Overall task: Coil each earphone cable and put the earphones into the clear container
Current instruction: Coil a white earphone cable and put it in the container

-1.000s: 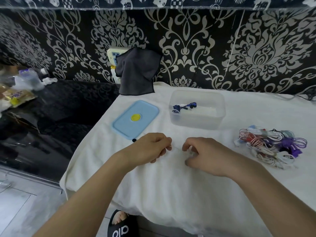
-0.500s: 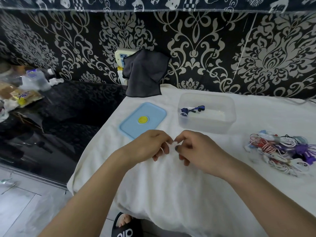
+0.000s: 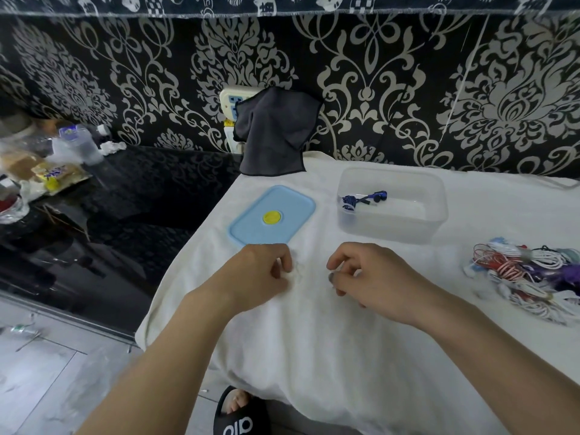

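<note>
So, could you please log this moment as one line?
hands: left and right work a white earphone cable | clear container: blue earphones inside | pile: waiting

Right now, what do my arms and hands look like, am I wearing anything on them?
Both forearms are bare, no sleeves in view. The left hand and right hand wear no gloves; no rings, watch or bracelets show. One right fingernail looks dark.

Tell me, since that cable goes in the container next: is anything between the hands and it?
Nothing visible. The container is open, beyond the right hand and left hand. Its lid lies off to the left; only bare cloth lies between. The earphone pile sits right.
</note>
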